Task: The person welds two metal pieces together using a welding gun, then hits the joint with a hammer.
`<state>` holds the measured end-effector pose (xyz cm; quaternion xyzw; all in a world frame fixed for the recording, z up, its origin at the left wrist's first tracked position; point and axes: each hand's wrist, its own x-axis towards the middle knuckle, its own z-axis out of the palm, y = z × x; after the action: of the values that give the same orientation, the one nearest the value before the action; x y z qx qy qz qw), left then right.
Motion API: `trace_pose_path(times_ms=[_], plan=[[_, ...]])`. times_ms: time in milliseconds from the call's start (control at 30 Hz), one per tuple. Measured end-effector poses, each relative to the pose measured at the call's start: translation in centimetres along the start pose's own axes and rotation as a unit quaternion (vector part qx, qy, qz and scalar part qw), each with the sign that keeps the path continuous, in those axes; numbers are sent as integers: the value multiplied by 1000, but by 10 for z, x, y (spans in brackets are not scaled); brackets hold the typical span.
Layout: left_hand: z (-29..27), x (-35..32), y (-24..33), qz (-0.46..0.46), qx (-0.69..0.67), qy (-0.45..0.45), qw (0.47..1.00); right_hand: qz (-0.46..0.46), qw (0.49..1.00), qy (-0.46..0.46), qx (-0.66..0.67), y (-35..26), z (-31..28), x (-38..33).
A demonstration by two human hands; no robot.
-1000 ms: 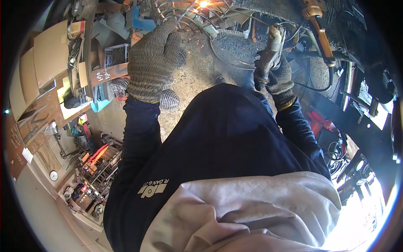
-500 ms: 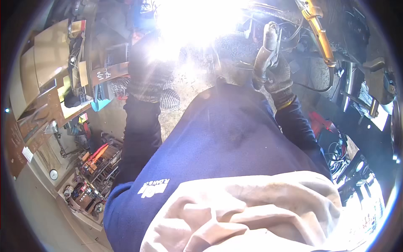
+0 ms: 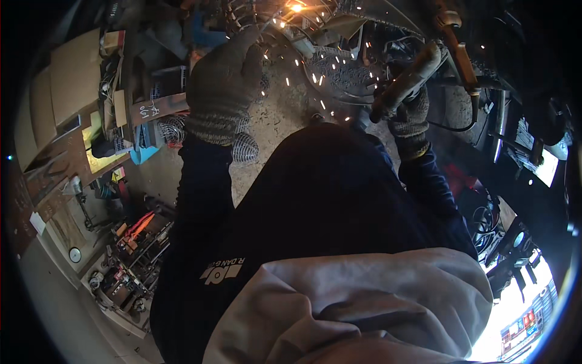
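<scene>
My left hand (image 3: 221, 91), in a grey knitted glove, reaches up beside curved metal wirework (image 3: 242, 13) at the top edge. Its fingertips are dark against the wires, so I cannot make out whether they grip them. Just right of there, an orange glowing spot (image 3: 296, 8) throws sparks downward. In my gloved right hand (image 3: 412, 118) is a welding torch (image 3: 409, 79) with a thick, worn, wrapped handle, tilted up to the right. My fingers are closed around its lower part. The torch's tip is not plain to see.
Wire baskets (image 3: 245, 147) lie on the floor by my left wrist. A yellow-orange power tool (image 3: 464, 60) hangs at upper right, with a black cable (image 3: 461, 128) below it. Cardboard sheets (image 3: 74, 76) stand at left. Tools crowd a tray (image 3: 124, 315) at lower left.
The white welding glare has gone, leaving a small orange glow and falling sparks. The torch has tilted to the right, its upper end shifting right and slightly down. The view is darker.
</scene>
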<state>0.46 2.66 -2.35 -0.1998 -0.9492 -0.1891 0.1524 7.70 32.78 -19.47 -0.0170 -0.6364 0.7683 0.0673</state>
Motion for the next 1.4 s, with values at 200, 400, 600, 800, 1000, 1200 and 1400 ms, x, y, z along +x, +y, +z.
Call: trace_pose_path(times_ms=[200,400,600,800,1000,1200,1400], plan=[[-29,10,9,17,71,-88,993,21,993,-46,107,-42,20,4],[-81,-15,28,-83,-137,-112,981,38,988,-77,131,-71,44,3],[-36,-77,46,-292,-369,-125,873,-99,973,-158,135,-107,109,21],[23,-142,-1,-36,-148,-16,988,-137,955,-262,-3,-128,189,22],[37,-173,-27,-131,-230,3,964,-173,929,-304,-117,-106,231,12],[9,-137,19,-298,-556,94,770,-78,997,-4,-30,-55,145,35],[8,-145,15,-332,-551,120,756,272,902,-43,334,25,101,78]])
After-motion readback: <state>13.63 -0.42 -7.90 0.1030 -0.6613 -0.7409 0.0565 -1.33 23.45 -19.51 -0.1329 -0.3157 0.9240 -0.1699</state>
